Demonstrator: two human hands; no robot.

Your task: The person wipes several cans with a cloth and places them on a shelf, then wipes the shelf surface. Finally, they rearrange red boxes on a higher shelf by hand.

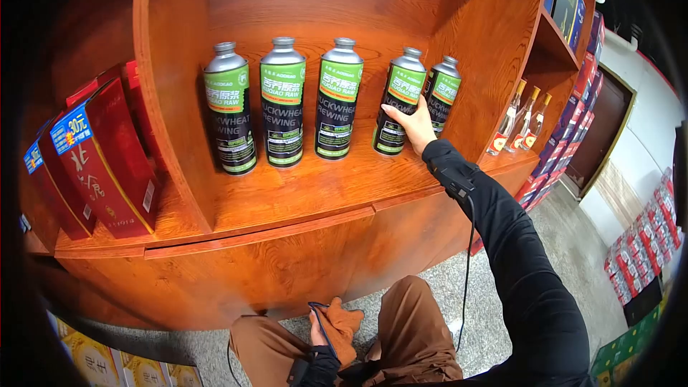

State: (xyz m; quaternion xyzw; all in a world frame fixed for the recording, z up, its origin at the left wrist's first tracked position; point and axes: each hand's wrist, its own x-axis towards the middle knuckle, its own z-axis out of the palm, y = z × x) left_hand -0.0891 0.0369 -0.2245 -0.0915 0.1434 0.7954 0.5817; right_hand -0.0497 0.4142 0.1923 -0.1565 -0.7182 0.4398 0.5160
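My right hand (416,125) is wrapped round a green-and-black metal bottle (405,86), thumb on its front and fingers hidden behind. That bottle stands on the wooden shelf (301,193). Close on its right is a matching bottle (446,86), partly covered by my hand. To the left stand three more of the same kind: a near one (340,100), a middle one (284,104) and a far-left one (231,111). Low between my knees, my left hand (317,331) grips an orange-brown cloth (341,330).
An upright wooden divider (172,93) separates the bottles from red boxes (107,165) at left. Clear glass bottles (529,122) stand on the right-hand shelf. Stacked cartons (641,236) line the right side, and yellow boxes (93,358) sit on the floor at lower left.
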